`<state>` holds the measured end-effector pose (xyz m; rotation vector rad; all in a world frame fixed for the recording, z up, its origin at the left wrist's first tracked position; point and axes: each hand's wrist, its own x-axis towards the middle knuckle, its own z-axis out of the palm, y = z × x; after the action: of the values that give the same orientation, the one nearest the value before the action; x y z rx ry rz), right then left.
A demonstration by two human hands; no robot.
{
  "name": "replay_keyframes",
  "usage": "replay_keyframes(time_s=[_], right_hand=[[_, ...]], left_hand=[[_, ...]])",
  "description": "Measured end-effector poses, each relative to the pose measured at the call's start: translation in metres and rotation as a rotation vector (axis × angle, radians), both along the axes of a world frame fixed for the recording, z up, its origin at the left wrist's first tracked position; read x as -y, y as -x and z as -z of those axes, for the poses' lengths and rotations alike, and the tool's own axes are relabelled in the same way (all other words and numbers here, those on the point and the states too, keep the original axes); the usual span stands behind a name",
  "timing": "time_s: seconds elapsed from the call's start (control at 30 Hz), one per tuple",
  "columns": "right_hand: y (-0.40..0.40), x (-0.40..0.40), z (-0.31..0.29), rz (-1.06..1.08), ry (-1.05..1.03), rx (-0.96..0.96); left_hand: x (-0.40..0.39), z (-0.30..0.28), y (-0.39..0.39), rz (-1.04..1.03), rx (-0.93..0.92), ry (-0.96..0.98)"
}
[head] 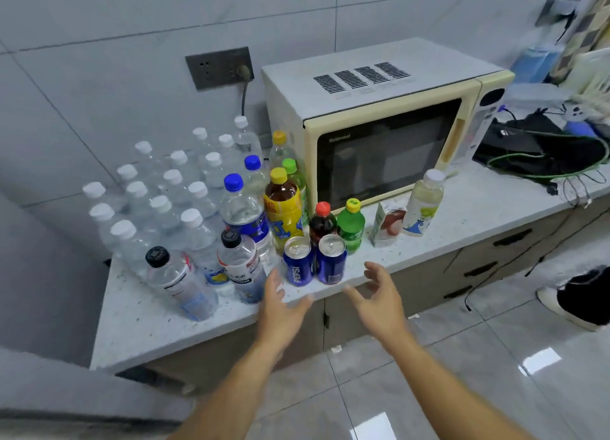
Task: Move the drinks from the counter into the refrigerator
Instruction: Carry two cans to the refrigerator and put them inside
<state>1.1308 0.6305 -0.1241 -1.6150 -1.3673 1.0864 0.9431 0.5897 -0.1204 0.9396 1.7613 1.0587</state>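
Left hand (279, 302) and right hand (379, 294) reached forward, palms facing, fingers spread, holding nothing, flanking two upright cans (315, 263) near the counter (148, 320) edge, tabs up.

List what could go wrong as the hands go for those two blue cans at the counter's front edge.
1. The two blue cans stand right at the counter edge; a clumsy touch from the open left hand or right hand could tip one to the floor.
2. The small cola bottle and green bottle stand right behind the cans; fingers reaching round might topple them.
3. The black-capped water bottles crowd the left hand's side and could get bumped.
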Motion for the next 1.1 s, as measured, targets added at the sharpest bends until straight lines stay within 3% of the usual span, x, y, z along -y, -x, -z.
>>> replay_keyframes(time_s=[0.37, 0.73, 1.1], right_hand=[[0.013, -0.072, 0.014, -0.334, -0.071, -0.049], [0.021, -0.078, 0.017, -0.339, -0.005, -0.209], [0.014, 0.031, 0.0, -0.221, 0.107, -0.439]], left_hand=[[-0.071, 0.023, -0.008, -0.165, -0.054, -0.049], [-0.055, 0.019, -0.011, -0.195, -0.019, -0.087], [0.09, 0.003, 0.0, -0.203, 0.42, -0.067]])
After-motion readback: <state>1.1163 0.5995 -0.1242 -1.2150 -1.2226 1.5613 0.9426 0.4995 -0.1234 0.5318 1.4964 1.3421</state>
